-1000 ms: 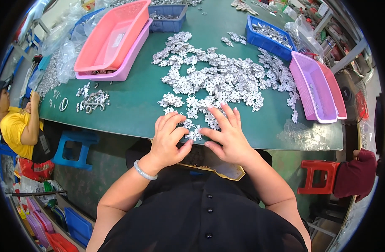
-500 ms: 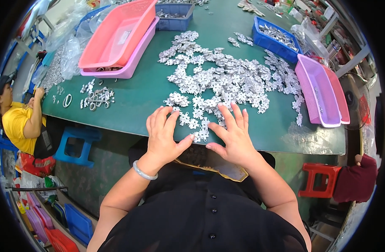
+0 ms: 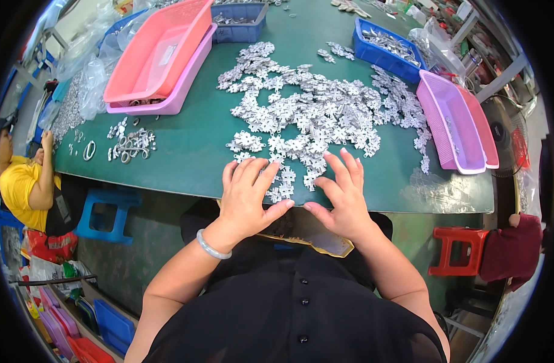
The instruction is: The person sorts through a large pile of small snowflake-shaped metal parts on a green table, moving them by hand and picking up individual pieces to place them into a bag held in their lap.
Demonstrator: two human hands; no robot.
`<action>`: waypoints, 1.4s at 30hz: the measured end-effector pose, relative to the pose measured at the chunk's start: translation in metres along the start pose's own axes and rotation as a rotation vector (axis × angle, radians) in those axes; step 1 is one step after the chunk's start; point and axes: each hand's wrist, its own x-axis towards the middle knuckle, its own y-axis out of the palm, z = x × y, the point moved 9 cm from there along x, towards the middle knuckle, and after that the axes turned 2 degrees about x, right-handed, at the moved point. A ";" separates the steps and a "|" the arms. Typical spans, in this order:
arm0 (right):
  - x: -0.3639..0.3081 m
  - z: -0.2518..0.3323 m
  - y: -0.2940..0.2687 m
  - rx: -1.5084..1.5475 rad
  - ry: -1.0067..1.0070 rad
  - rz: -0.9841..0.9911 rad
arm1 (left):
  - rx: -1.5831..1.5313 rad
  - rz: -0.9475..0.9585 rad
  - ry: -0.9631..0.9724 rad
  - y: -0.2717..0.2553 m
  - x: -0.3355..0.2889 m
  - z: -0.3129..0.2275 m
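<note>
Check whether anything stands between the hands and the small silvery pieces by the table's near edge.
Nothing visible does. The left hand and right hand flank the small silvery pieces, with no other object in between.

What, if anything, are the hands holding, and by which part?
Nothing is visibly gripped: the left hand and right hand are open, at loose silver-grey, cross-shaped metal pieces on the green tabletop.

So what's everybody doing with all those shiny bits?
Someone in a black top sits at a green table, left hand and right hand on either side of a few small silvery metal pieces. A big spread-out pile of similar pieces lies just beyond. A purple basket stands to the right. Someone in yellow is off to the left.
</note>
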 end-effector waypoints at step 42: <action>0.008 -0.002 -0.003 0.088 0.033 -0.068 | -0.070 -0.047 0.142 0.008 -0.004 -0.016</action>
